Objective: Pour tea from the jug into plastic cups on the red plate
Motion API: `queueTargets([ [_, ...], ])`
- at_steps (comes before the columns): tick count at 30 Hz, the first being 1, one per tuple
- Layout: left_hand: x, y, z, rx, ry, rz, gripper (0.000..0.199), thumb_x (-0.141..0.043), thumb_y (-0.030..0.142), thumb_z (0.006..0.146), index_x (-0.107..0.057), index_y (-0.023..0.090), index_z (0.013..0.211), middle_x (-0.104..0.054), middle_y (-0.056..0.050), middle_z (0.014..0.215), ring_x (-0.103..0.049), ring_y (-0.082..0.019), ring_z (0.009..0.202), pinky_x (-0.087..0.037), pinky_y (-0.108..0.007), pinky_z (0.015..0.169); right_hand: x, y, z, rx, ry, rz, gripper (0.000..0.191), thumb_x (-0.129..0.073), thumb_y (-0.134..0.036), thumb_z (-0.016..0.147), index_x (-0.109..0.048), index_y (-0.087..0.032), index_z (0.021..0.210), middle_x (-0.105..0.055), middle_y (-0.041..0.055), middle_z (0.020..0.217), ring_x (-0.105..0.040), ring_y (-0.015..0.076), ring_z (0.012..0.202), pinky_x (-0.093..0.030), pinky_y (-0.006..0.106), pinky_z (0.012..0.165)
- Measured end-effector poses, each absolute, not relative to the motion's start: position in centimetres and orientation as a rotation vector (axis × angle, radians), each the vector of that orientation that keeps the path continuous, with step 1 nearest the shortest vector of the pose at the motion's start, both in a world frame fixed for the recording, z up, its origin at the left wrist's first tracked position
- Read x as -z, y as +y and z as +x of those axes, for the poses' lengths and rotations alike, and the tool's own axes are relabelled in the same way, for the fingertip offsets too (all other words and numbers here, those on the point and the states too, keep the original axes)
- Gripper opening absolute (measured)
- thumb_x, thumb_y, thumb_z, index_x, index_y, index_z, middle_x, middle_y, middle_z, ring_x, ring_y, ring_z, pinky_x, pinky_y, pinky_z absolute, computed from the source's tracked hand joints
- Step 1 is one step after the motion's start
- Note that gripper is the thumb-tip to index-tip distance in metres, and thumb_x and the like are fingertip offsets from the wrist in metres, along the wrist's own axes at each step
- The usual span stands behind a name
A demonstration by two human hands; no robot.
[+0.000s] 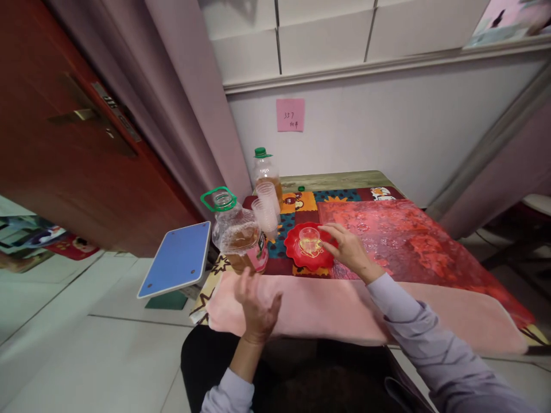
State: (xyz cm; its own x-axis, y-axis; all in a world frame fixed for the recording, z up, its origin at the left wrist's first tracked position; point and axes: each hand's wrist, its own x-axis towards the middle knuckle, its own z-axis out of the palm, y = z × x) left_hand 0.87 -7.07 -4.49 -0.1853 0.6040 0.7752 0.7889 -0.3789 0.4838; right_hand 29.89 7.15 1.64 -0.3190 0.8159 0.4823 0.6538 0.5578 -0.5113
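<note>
My left hand (pixel 257 307) is raised over the front edge of the table, fingers apart and somewhat blurred, with nothing in it. Just beyond it stands a large open bottle (pixel 241 238) of brown liquid with a green handle ring. My right hand (pixel 349 248) is at the right rim of a red scalloped plate (pixel 297 255), thumb and fingers apart. A small clear cup (pixel 309 236) stands on the plate, close to my right fingertips. Between bottle and plate are two stacks of clear plastic cups (pixel 264 218).
A second bottle (pixel 260 166) with a green cap stands at the back, near a loose green cap (pixel 301 188). A pink cloth (pixel 318 304) lines the table's front edge. A blue board (pixel 178 255) is at the left, and a wall (pixel 344 132) rises behind.
</note>
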Motion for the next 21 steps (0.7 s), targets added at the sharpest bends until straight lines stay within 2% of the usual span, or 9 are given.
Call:
queueTargets([
  [2, 4.1, -6.5, 3.3, 1.561, -1.662, -2.1, 0.059, -0.074, 0.041, 0.093, -0.054, 0.022, 0.145, -0.051, -0.021, 0.154, -0.047, -0.037, 0.149, -0.036, -0.058, 0.125, -0.8, 6.4, 30.5, -0.314, -1.83, -1.247, 0.04, -0.06, -0.044, 0.101, -0.072, -0.023, 0.133, -0.076, 0.013, 0.123, -0.074, 0.0254, 0.093, -0.06, 0.04, 0.084],
  [4, 3.9, -4.5, 5.6, 1.662, -1.825, -2.159, 0.05, -0.066, 0.041, 0.099, -0.056, 0.021, 0.144, -0.053, -0.02, 0.155, -0.048, -0.034, 0.15, -0.036, -0.057, 0.126, 0.5, 5.7, 30.7, -0.303, -1.61, -1.385, 0.044, -0.057, -0.048, 0.101, -0.071, -0.019, 0.13, -0.077, 0.0141, 0.113, -0.071, 0.0252, 0.084, -0.059, 0.041, 0.081],
  [9, 4.9, 1.1, 8.4, 1.945, -2.16, -1.885, 0.047, -0.058, 0.049, 0.102, -0.062, 0.02, 0.138, -0.058, -0.019, 0.148, -0.051, -0.033, 0.146, -0.036, -0.056, 0.126, 3.9, 5.0, 30.3, -0.291, -1.521, -1.637, 0.051, -0.051, -0.051, 0.101, -0.07, -0.015, 0.132, -0.077, 0.0177, 0.119, -0.072, 0.0299, 0.095, -0.056, 0.045, 0.087],
  [17, 5.9, 1.2, 8.3, 1.918, -2.083, -1.945, 0.044, -0.052, 0.05, 0.104, -0.066, 0.019, 0.13, -0.068, -0.018, 0.136, -0.063, -0.031, 0.132, -0.046, -0.053, 0.119, 5.0, 5.8, 30.1, -0.284, -1.662, -1.719, 0.042, -0.054, -0.038, 0.099, -0.07, -0.022, 0.135, -0.079, 0.0135, 0.125, -0.074, 0.0299, 0.097, -0.054, 0.042, 0.083],
  [21, 5.7, 1.1, 8.2, 1.893, -2.072, -1.939, 0.042, -0.051, 0.051, 0.105, -0.067, 0.019, 0.128, -0.069, -0.017, 0.132, -0.065, -0.03, 0.128, -0.048, -0.051, 0.117, 5.0, 6.0, 30.2, -0.317, -1.664, -1.741, 0.042, -0.054, -0.037, 0.098, -0.071, -0.022, 0.134, -0.08, 0.012, 0.123, -0.074, 0.03, 0.097, -0.054, 0.044, 0.087],
])
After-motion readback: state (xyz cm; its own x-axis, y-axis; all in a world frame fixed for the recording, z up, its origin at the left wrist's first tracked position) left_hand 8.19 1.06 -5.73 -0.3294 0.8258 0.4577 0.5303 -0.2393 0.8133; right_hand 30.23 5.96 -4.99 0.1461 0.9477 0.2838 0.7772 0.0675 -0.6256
